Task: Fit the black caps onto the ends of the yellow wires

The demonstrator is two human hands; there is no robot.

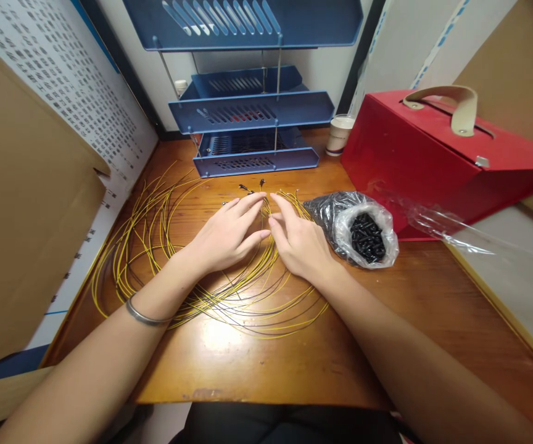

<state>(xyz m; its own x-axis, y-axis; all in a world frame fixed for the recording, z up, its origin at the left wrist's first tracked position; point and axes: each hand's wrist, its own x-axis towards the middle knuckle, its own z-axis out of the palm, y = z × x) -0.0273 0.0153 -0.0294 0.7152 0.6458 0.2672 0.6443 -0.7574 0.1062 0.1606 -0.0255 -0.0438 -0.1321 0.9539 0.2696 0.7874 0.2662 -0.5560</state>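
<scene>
A loose coil of thin yellow and black wires (155, 246) with small black ends lies spread over the wooden table (257, 357). My left hand (224, 237) rests on the wires with its fingers stretched out and flat. My right hand (297, 240) lies beside it, fingers extended over the wire ends near the middle. The fingertips of both hands nearly meet. A silver bangle (144, 316) sits on my left wrist. Just right of my right hand stands an open clear plastic bag (363, 231) filled with small black parts.
A blue stacked letter tray (248, 117) stands at the back of the table. A paper cup (339, 134) sits beside a red box with a tan handle (433, 160) at the right. Cardboard (21, 216) leans at the left.
</scene>
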